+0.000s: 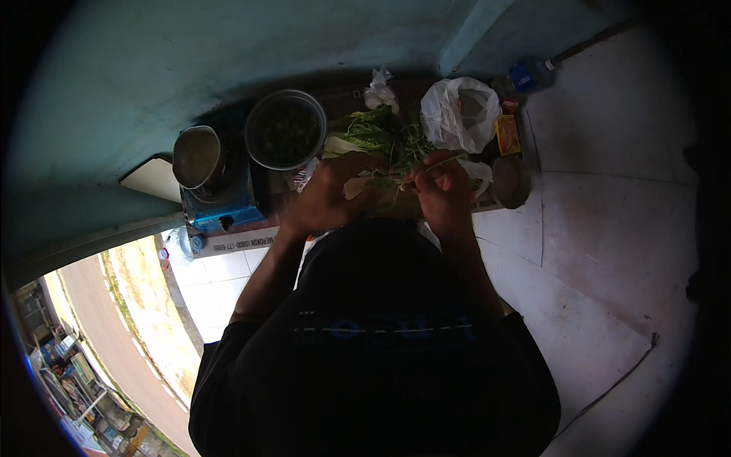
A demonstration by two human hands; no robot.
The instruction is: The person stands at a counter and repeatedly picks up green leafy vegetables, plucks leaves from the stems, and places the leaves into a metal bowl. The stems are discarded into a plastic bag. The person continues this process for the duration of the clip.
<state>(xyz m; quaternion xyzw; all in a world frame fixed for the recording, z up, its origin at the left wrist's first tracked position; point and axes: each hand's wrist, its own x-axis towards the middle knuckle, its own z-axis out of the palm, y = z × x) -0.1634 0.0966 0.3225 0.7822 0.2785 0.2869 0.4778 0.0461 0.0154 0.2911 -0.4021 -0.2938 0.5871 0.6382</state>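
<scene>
My right hand (444, 191) pinches a thin green stem (454, 160) between thumb and fingers, above the low table. To its left, my left hand (336, 188) has thumb and forefinger spread around some leaves (381, 183); whether it grips them is unclear in the shade. Just beyond both hands lies a tangle of thin-stemmed greens (417, 140). A leafy cabbage-like vegetable (365, 131) with a pale stalk rests beside it. Farther left, a round metal pot (249, 132) contains dark green pieces. Close to my right hand is a small clear plastic bag (481, 173).
A saucepan (197, 154) sits on a blue gas stove (234, 205) at the left. An open white plastic bag (437, 117), a yellow box (507, 136) and a bowl (510, 181) stand at the right. Behind are a knotted bag (380, 94) and a water bottle (528, 75).
</scene>
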